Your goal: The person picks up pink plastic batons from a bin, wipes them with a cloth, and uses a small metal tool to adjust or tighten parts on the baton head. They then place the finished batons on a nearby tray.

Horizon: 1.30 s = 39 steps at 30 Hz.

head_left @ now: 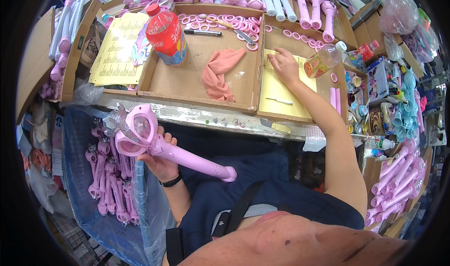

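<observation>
My left hand (161, 159) is wrapped round the neck of a pink toy wand (187, 159), just below its round head with a clear part inside. The wand's handle slants down to the right over my lap. A crinkled clear plastic piece (115, 121) shows at the far side of the head. Over the table my right hand (285, 65) rests on a yellow sheet (276, 90) in the right cardboard tray, fingers apart and holding nothing visible. A small white-handled tool (280, 100) lies lower on that sheet.
A blue-lined bin (152, 205) at my left holds several pink wands (110, 186). The left tray has a red-capped bottle (164, 34), an orange cloth (221, 74), a marker (202, 33) and pink rings (234, 20). A clear bottle (323, 61) leans beside my right hand.
</observation>
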Motion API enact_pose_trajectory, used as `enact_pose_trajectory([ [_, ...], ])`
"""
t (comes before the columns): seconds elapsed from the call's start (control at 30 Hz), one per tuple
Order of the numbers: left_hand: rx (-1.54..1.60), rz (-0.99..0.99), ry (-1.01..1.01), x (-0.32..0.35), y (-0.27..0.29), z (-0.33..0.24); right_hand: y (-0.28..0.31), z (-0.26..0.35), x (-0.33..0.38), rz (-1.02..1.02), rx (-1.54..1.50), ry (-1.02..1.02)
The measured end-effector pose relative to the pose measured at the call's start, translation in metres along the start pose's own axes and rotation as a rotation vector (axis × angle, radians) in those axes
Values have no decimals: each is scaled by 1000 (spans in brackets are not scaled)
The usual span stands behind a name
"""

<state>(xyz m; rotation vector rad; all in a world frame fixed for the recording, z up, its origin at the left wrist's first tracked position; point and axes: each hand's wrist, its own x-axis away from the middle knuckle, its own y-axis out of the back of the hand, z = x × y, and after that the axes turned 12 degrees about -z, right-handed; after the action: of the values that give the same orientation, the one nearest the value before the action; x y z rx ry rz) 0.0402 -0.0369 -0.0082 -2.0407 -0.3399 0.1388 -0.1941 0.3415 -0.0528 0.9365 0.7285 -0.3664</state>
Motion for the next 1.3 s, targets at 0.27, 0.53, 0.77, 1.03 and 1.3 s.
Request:
enact_pose_trajectory([
  [0.27, -71, -6, 78, 1, -3, -8, 16, -7, -6, -5, -405, 108],
  [0.53, 403, 141, -78, 2, -10, -41, 105, 49, -51, -2, 81, 772],
  [0.77, 535, 318, 42, 11, -10, -24, 150, 130, -35, -292, -96, 837],
  [1.03, 254, 314, -68, 23, -8, 13, 101, 242, 34, -84, -1443, -729],
  [1.3, 167, 233, -163, 33, -24, 21, 81, 271, 52, -25, -1268, -683],
])
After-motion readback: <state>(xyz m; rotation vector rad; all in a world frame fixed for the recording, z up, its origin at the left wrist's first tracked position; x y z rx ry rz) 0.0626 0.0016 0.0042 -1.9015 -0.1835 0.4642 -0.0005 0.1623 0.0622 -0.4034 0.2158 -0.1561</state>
